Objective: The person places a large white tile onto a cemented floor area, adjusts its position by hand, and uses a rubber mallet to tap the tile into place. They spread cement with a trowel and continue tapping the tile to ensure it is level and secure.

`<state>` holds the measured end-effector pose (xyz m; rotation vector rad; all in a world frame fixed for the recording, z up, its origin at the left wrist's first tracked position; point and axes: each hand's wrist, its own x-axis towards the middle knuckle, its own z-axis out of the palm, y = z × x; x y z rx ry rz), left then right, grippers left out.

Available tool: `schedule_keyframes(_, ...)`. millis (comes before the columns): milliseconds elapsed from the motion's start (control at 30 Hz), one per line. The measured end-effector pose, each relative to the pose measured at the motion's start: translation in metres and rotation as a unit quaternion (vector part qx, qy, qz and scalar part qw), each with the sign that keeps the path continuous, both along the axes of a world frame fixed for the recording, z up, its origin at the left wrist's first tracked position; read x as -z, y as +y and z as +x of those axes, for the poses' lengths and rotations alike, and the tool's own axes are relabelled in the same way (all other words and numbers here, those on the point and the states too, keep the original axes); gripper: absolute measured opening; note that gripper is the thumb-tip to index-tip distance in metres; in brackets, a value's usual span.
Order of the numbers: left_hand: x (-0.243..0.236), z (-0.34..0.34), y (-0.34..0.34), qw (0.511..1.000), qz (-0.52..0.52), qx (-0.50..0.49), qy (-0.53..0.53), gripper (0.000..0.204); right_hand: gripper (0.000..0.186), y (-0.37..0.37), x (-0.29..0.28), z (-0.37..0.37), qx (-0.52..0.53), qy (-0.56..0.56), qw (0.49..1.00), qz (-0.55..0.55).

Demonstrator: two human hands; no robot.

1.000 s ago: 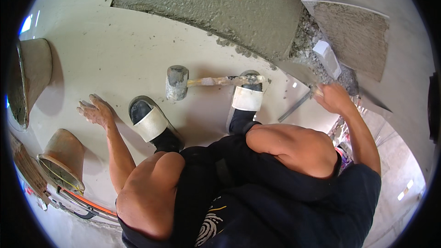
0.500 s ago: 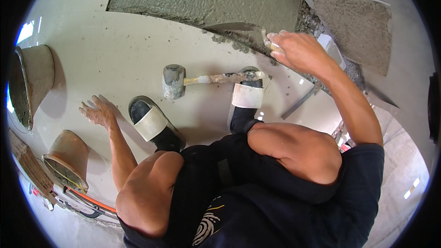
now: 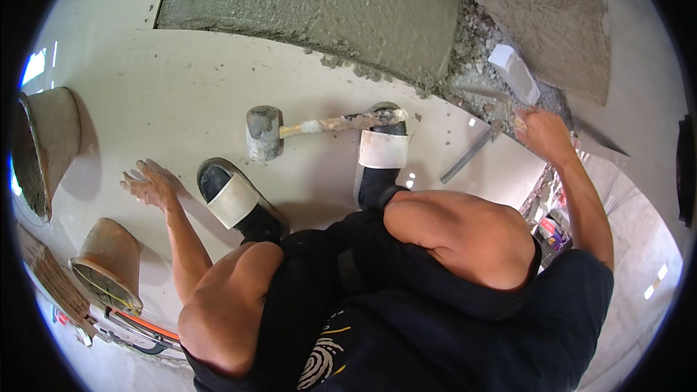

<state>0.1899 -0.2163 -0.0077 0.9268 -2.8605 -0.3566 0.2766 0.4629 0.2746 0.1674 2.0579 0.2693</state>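
My right hand (image 3: pixel 543 133) is closed around the handle of a trowel (image 3: pixel 502 107), out to the right. Its blade reaches left over rough, crumbly mortar, close to a white block (image 3: pixel 514 74). Fingers spread, my left hand (image 3: pixel 149 187) holds nothing and hovers over or rests on the pale tile floor (image 3: pixel 167 65); contact is hard to tell. Beyond the tiles lies a bed of wet grey mortar (image 3: pixel 305 11), fairly smooth on top. A rubber mallet (image 3: pixel 264 133) lies before my feet, its handle end by my right sandal (image 3: pixel 383 149).
Two mortar-stained buckets, a larger one (image 3: pixel 59 131) and a smaller one (image 3: pixel 112 250), lie tipped at the left. A mortar-backed tile (image 3: pixel 548 36) is at the far right. A grey metal bar (image 3: pixel 466 160) lies right of my foot.
My right hand has drawn the trowel off the smooth mortar's near edge, rightward and nearer to me, beside the white block. My left hand stays open in about the same place.
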Motion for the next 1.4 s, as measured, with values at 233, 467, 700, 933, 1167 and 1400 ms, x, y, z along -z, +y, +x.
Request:
schedule_keyframes(233,0.001,0.004,0.008,0.999,0.001,0.032,-0.007,0.071,0.045,-0.117,0.064,0.004,0.282,0.119,0.919,-0.249)
schedule_keyframes(467,-0.02,-0.002,0.022,0.993,0.017,0.115,0.004,0.07,0.051,-0.13,0.092,0.042,0.271,0.184,0.909,-0.257)
schedule_keyframes(700,-0.018,-0.016,0.048,0.982,0.091,0.163,0.039,0.069,0.046,-0.072,0.029,0.074,0.185,0.245,0.943,-0.13)
schedule_keyframes(933,-0.026,-0.023,0.074,0.963,0.032,0.261,0.06,0.067,0.042,-0.075,0.065,-0.009,0.017,0.17,0.974,-0.147)
schedule_keyframes(1167,-0.023,-0.01,0.073,0.975,0.085,0.2,0.05,0.066,0.036,-0.035,0.036,0.019,-0.076,0.142,0.985,-0.069)
schedule_keyframes(1400,-0.024,-0.011,0.07,0.978,0.066,0.197,0.009,0.067,0.037,0.01,-0.011,0.047,0.077,0.045,0.996,-0.025)
